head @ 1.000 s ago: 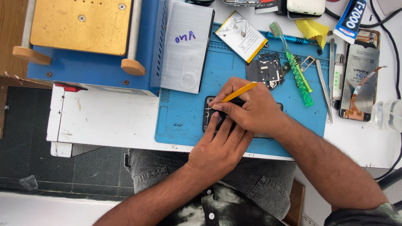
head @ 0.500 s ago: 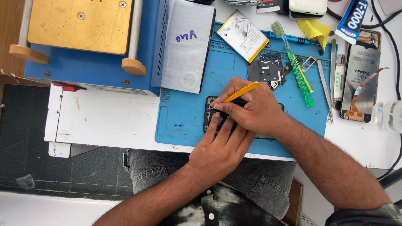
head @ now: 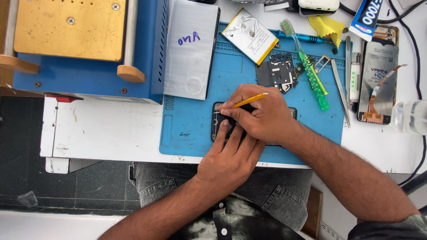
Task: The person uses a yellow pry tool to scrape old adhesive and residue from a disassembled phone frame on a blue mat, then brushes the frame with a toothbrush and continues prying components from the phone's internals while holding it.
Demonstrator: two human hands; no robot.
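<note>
I am watching both hands working over the opened phone [head: 216, 120], which is lying on the blue repair mat [head: 191, 129] near its front edge. The right hand [head: 262, 118] is pinching a yellow tool [head: 249, 100], its tip touching the phone's left end. The left hand [head: 231, 158] is resting flat, fingers spread over the phone, holding nothing. Behind the phone, a green toothbrush [head: 309, 73] and a battery [head: 250, 36] are lying on the mat.
</note>
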